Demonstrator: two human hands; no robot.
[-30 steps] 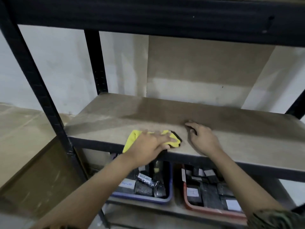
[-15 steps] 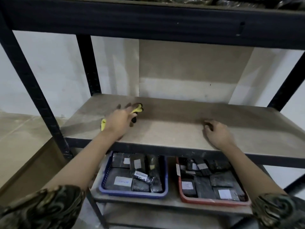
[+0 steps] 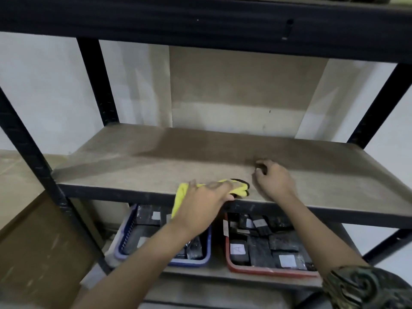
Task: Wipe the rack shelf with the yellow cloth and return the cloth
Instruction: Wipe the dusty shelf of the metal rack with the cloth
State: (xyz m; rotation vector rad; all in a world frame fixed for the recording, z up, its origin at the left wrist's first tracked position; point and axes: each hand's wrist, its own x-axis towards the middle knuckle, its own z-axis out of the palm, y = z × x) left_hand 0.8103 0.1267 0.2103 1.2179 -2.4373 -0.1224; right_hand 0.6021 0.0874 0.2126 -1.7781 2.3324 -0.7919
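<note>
The yellow cloth is mostly hidden under the left hand: only a strip shows past the fingertips, with a dark edge, and a fold that hangs over the front lip of the shelf by the wrist. The left hand lies flat on the cloth with fingers stretched out, pressing it down at the front edge of the shelf, slightly left of the middle; the thumb's hold cannot be made out. The right hand rests on the shelf just beside the cloth, its fingers loosely curled with the tips on the board and nothing in them. The hand edges are blurred. The top of the rack is cut off by the frame, and whatever stands on the upper level is out of sight. Below, a blue tray and a red tray hold dark packets with white labels; the left forearm covers much of the blue tray and the right forearm covers part of the red one. A patterned sleeve shows at the lower right corner. Half a second ago the left hand and cloth were farther back and to the left on the shelf; they are now at the front edge, close to the right hand, which has hardly shifted.
</note>
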